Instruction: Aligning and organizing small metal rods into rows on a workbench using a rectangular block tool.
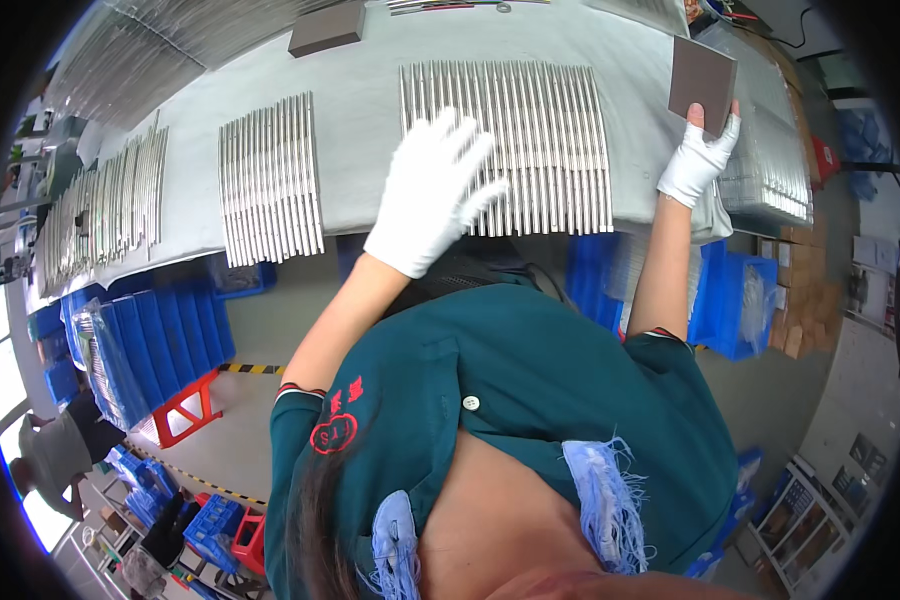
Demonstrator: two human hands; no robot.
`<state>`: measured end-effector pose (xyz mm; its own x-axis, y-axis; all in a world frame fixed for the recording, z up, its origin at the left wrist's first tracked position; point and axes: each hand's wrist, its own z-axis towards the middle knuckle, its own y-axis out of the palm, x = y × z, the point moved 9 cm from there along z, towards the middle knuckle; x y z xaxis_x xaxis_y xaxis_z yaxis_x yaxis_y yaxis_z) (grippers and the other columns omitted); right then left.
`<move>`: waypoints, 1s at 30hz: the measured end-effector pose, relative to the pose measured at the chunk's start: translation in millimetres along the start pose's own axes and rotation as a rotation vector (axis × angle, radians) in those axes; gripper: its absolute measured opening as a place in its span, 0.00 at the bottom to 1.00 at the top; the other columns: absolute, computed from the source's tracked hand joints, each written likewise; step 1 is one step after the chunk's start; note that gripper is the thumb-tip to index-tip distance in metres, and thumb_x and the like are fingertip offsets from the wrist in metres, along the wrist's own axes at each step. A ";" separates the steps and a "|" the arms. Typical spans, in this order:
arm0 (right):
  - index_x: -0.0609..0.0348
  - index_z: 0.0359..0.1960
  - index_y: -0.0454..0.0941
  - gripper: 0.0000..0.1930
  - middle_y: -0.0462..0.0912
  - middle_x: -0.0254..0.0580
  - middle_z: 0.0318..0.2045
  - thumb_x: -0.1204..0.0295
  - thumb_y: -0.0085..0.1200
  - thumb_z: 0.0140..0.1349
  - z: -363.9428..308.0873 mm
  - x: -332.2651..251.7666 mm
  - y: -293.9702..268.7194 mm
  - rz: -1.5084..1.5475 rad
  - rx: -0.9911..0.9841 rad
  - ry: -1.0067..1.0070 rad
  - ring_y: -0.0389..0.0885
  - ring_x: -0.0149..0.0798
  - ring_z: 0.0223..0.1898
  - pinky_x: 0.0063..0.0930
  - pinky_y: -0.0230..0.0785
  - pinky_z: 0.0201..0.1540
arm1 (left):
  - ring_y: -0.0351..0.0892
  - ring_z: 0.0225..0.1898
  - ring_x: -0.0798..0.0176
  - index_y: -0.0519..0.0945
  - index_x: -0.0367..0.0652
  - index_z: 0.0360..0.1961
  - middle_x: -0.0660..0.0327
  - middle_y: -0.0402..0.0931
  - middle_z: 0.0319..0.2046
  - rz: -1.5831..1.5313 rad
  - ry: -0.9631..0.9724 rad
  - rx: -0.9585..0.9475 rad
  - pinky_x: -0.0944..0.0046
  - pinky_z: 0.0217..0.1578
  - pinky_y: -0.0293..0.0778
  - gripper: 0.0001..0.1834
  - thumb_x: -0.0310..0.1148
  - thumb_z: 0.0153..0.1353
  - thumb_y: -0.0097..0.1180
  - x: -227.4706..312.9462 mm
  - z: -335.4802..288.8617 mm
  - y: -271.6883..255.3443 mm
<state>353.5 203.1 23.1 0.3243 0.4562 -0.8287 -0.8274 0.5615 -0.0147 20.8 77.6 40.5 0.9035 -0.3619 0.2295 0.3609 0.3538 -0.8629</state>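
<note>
While my white-gloved right hand pinches the light, stiff brown rectangular sanding block by its lower edge, my gloved left hand rests open and empty on the row of slick, hard silver metal rods.

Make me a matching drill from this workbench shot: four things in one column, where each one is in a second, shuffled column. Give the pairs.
Things:
1. left hand
2. right hand
3. second brown block
4. blue bins

Places:
A. under the bench, left side
B. lying on the bench's far side
C. spread over the middle row of metal rods
D. holding up a brown block

Pairs: 1-C, 2-D, 3-B, 4-A
</note>
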 end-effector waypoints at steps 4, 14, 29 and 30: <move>0.59 0.65 0.65 0.31 0.75 0.49 0.56 0.70 0.64 0.62 -1.7 -5.5 -0.1 -0.058 0.013 -0.025 0.75 0.39 0.54 0.31 0.66 0.60 | 0.75 0.48 0.43 0.80 0.38 0.47 0.48 0.79 0.45 0.107 -0.137 0.028 0.49 0.49 0.71 0.24 0.47 0.59 0.61 -38.3 -13.5 -7.5; 0.61 0.65 0.65 0.31 0.73 0.49 0.58 0.69 0.64 0.62 -2.0 -0.2 4.5 -0.095 -0.021 -0.035 0.73 0.39 0.55 0.31 0.65 0.61 | 0.74 0.34 0.50 0.79 0.37 0.42 0.53 0.72 0.32 -0.012 -0.101 -0.003 0.54 0.37 0.72 0.23 0.46 0.56 0.63 -26.2 -16.2 -2.9; 0.66 0.63 0.68 0.30 0.76 0.53 0.58 0.64 0.63 0.62 4.1 -22.5 30.4 -0.404 -0.114 -0.402 0.76 0.44 0.57 0.36 0.67 0.62 | 0.67 0.45 0.44 0.73 0.35 0.51 0.49 0.68 0.41 -0.222 -0.086 -0.059 0.50 0.48 0.66 0.37 0.54 0.48 0.66 -14.7 -71.8 -19.9; 0.66 0.63 0.68 0.30 0.76 0.52 0.58 0.64 0.63 0.63 13.2 -24.4 31.9 -0.357 -0.150 -0.403 0.76 0.44 0.56 0.36 0.69 0.60 | 0.68 0.47 0.43 0.73 0.35 0.52 0.48 0.70 0.43 -0.254 -0.034 -0.024 0.49 0.49 0.67 0.36 0.52 0.50 0.65 -11.4 -75.8 -22.3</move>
<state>325.3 219.0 50.2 0.7215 0.5005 -0.4786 -0.6809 0.6384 -0.3588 -15.1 8.5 23.1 0.7918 -0.4072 0.4553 0.5724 0.2346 -0.7857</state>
